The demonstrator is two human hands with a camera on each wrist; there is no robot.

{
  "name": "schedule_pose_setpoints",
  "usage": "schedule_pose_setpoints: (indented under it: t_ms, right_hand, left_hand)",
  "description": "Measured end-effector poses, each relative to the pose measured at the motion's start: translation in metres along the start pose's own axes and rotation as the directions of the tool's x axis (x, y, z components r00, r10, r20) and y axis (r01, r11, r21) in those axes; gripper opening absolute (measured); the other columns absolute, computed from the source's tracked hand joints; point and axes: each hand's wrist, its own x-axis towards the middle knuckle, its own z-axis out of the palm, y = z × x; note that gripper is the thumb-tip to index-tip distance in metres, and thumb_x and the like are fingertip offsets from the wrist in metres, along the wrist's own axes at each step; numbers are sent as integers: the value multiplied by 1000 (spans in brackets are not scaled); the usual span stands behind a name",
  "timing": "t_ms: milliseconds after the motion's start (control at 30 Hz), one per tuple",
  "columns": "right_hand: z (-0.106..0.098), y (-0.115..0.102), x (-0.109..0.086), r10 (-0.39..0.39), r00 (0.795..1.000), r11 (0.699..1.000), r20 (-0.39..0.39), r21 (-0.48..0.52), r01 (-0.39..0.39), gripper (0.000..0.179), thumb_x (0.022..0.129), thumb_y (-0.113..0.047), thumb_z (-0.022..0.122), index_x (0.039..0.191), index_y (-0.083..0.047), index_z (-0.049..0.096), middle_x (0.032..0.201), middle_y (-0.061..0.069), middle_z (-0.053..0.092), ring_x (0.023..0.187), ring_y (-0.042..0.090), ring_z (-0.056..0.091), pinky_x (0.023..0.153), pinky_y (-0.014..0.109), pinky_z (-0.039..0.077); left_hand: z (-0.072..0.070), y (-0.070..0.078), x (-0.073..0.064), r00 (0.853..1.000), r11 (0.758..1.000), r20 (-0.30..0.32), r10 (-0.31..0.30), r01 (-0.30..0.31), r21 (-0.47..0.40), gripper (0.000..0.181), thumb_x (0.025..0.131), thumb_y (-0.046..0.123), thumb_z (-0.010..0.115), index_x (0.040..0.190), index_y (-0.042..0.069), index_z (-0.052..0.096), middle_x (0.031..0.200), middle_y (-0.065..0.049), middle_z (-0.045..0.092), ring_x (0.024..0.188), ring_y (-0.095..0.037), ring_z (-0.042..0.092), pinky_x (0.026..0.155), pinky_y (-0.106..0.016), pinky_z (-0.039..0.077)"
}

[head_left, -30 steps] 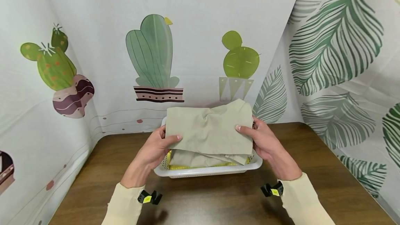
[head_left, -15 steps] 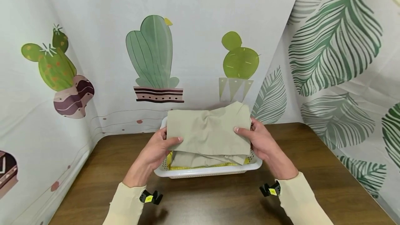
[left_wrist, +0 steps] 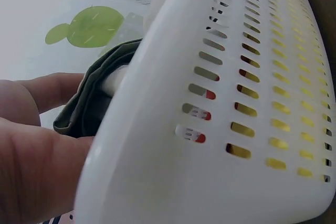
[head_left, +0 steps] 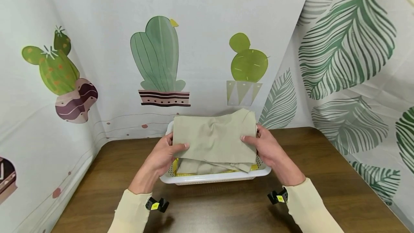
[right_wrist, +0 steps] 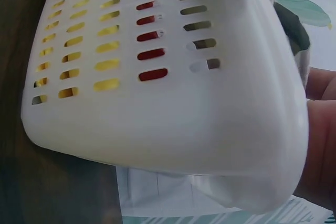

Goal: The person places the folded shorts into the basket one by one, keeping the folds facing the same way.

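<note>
A folded piece of pale khaki cloth spans the top of a white slotted basket. My left hand pinches its left end, thumb on top and fingers underneath. At the opposite end my right hand grips it the same way. More khaki cloth shows under its near edge, with yellow fabric below that. In the left wrist view, the left hand holds the layered cloth edge just outside the basket rim. The right wrist view has the basket wall hiding most of the right hand.
The basket stands on a brown wooden table, toward its back edge. Behind hangs a white curtain printed with cacti and leaves. Yellow and red contents show through the basket's slots in both wrist views.
Both hands have lowered the folded cloth slightly toward the basket. The right hand has shifted a little to the left, and the cloth's right end has come with it.
</note>
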Motion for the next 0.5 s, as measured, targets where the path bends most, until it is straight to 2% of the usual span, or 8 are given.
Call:
schedule_pose_setpoints:
  t_ms: [233,500]
  right_hand:
    - [1,3,1,11,1000,1000,1,-26,-11,52,104,1,58,150,8,35,133,21,57,108,19,68,89,35,60]
    - [6,7,1,41,999,999,-6,-8,-41,56,102,4,56,151,9,30,132,23,56,105,21,69,87,38,61]
  left_hand:
    - [-1,-3,1,1000,1000,-15,-18,18,19,54,99,0,67,148,-2,46,131,-15,61,116,-25,62,95,-37,53]
    - [-2,-6,3,999,999,-26,-27,28,26,55,98,-3,66,149,-2,44,131,-16,59,112,-23,65,94,-36,54]
